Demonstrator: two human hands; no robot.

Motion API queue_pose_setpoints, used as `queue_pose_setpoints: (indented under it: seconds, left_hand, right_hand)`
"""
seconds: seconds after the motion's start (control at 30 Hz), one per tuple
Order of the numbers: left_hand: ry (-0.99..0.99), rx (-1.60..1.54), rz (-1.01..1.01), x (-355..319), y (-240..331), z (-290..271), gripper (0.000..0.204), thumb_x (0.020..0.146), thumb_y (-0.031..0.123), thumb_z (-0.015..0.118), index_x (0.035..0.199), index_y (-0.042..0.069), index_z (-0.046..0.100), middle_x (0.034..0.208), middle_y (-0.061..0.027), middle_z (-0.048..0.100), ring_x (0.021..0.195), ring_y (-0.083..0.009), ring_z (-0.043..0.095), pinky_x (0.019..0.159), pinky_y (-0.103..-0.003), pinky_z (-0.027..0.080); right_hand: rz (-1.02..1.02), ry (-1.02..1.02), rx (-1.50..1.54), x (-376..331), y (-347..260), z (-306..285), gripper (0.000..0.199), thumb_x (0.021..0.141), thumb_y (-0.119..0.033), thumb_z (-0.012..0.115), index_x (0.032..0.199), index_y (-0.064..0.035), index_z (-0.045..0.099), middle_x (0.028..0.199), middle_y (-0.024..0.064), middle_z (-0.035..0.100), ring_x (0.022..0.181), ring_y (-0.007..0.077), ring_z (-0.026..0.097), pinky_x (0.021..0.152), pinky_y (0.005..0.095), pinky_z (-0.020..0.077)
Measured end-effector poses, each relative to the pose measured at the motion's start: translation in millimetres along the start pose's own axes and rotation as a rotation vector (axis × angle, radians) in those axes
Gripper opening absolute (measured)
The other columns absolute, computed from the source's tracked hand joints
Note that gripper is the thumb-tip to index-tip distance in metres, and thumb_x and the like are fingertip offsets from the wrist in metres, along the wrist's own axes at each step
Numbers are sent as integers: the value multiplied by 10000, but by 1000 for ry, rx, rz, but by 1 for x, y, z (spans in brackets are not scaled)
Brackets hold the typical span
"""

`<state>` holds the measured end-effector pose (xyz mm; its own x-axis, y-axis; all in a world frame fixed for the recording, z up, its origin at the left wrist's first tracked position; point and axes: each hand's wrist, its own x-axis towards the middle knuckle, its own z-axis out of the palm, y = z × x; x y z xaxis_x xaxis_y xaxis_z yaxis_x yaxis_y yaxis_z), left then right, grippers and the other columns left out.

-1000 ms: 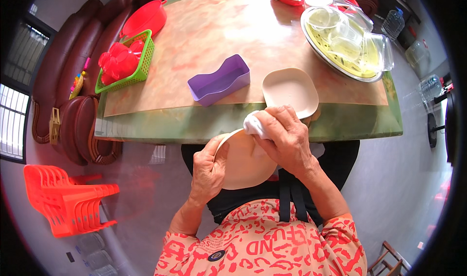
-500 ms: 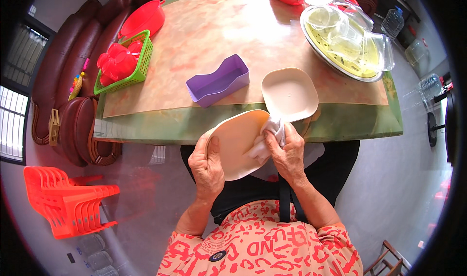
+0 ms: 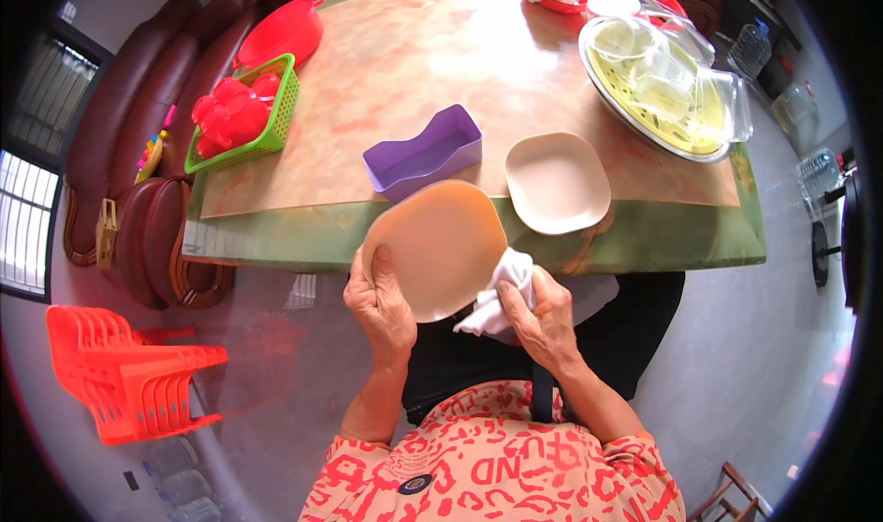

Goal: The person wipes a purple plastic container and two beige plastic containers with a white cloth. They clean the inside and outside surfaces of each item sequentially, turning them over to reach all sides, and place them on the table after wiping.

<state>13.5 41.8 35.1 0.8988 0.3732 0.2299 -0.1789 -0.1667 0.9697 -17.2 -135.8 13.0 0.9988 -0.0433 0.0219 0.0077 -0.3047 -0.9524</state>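
My left hand (image 3: 382,303) grips the left rim of a cream, rounded-square plate (image 3: 440,251), thumb on its inner face and fingers hidden behind. The plate is tilted up in front of the table's near edge. Pinched in my right hand (image 3: 541,312) is a crumpled white cloth (image 3: 501,292), right at the plate's lower right rim. A second cream plate (image 3: 557,183) of like shape lies on the table just beyond my right hand. To its left stands a purple open plastic box (image 3: 425,159) with a notched side, partly behind the held plate.
On the table's left are a green basket (image 3: 283,117) of red cups (image 3: 230,113) and a red basin (image 3: 283,33). At the right, a metal bowl (image 3: 635,126) holds a yellow strainer and clear containers. Red stacked chairs (image 3: 138,375) stand on the floor at left.
The plate has come up and tilted more toward my view. My right hand with the cloth has shifted from the plate's inner face down to its lower right rim.
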Motion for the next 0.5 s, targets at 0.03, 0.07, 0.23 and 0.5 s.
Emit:
queue_pose_setpoints:
  seconds: [0.03,0.07,0.23,0.5]
  left_hand:
    - [25,-28,1,3,-3,0,322,1023,262,501,1095,-32,612,919,7,631,837,-71,529,789,-226,448]
    - [46,-54,-2,5,-6,-1,320,1025,264,498,1101,-26,608,924,7,628,842,-70,528,795,-228,449]
    - [-54,-219,-114,-5,-13,8,305,1033,260,475,1179,7,561,1036,-10,606,940,-74,528,836,-251,452]
    - [-23,-615,-299,-19,-11,25,272,1018,221,502,1227,47,504,1126,-34,590,1017,-112,565,898,-294,480]
  right_hand:
    - [-45,-39,-45,-3,-4,-8,218,851,-129,652,972,43,596,853,200,608,762,351,624,687,409,494]
    - [-119,-32,-36,-6,-5,-13,261,803,-55,674,1037,27,595,886,192,605,785,350,621,698,406,498]
    - [-610,282,-310,19,-26,-16,474,697,48,692,1155,-17,586,988,170,599,875,346,607,726,400,526]
    - [-534,176,-742,22,-8,4,433,710,-23,663,1129,48,580,988,148,580,888,294,582,696,344,549]
